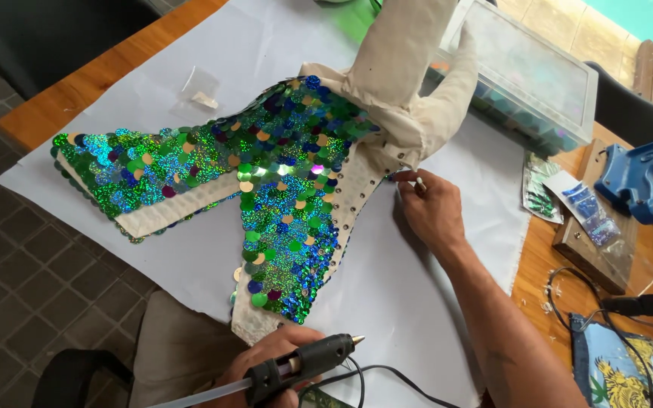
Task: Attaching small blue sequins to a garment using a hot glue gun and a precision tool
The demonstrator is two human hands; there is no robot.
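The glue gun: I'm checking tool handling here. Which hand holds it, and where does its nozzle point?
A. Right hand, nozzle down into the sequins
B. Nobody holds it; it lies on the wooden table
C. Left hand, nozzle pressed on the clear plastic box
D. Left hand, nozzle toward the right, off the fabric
D: the left hand grips the black glue gun at the bottom of the view, its tip pointing right above the white sheet, clear of the sequined fabric.
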